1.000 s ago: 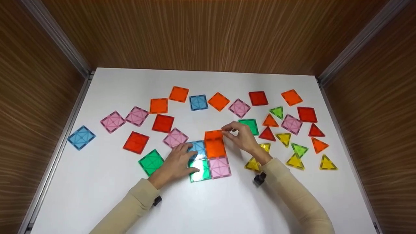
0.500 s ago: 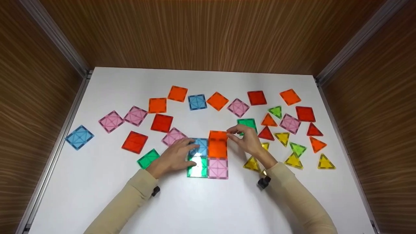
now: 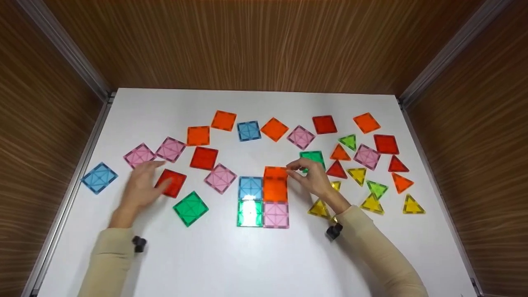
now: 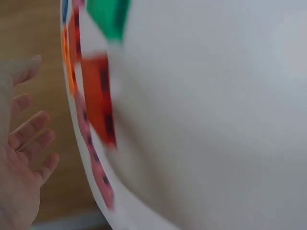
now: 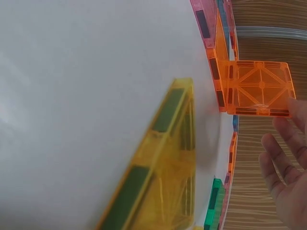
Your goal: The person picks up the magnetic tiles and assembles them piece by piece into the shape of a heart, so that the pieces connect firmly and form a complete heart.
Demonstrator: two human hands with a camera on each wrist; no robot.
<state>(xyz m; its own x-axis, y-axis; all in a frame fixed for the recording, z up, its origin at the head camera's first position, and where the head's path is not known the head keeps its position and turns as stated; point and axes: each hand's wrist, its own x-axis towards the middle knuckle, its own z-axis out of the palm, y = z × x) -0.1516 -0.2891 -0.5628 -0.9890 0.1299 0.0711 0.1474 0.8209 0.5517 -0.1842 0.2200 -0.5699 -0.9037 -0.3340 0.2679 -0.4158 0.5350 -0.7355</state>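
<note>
My right hand pinches the upper corner of an orange square magnetic tile, which stands upright on the table's work. Its lower edge meets the far part of a flat orange tile. That flat tile forms a two-by-two block with a blue tile, a glaring green tile and a pink tile. Blurred, my left hand hovers with spread fingers over the left side, nothing in it. A red tile lies by its thumb, and a pink tile lies beyond its fingertips.
Loose square tiles curve around the block, among them a blue tile and a green tile. Several triangles, such as a yellow triangle, lie on the right. Wood-grain panels enclose the white table.
My left hand has let go of the block and swung left toward the red and pink tiles. The right hand still pinches the upright orange tile, after a small shift of the block.
</note>
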